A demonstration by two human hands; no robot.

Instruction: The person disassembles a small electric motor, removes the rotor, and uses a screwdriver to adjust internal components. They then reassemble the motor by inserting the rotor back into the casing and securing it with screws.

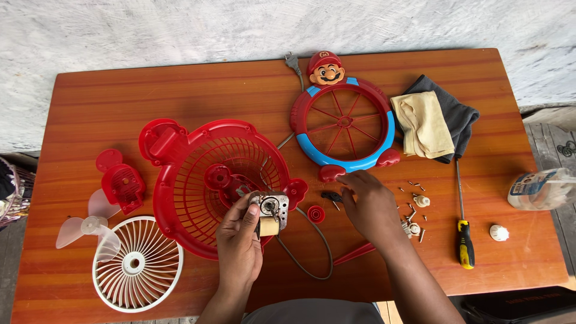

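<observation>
My left hand (239,243) grips a small metal fan motor (270,210) over the lower right rim of a red fan housing with a grille (198,198). A grey cord (312,246) loops from the motor across the table. My right hand (369,201) rests palm down on the table, its fingertips by a small dark part (330,196) and a red round cap (315,213). Several loose screws (414,210) lie just right of that hand.
A red and blue ring frame with a cartoon head (343,120) lies at the back. Cloths (435,123), a yellow-handled screwdriver (462,222), a plastic bottle (540,189) and a white knob (498,232) lie right. White grille (137,264), clear blade (87,225) and red cover (123,186) lie left.
</observation>
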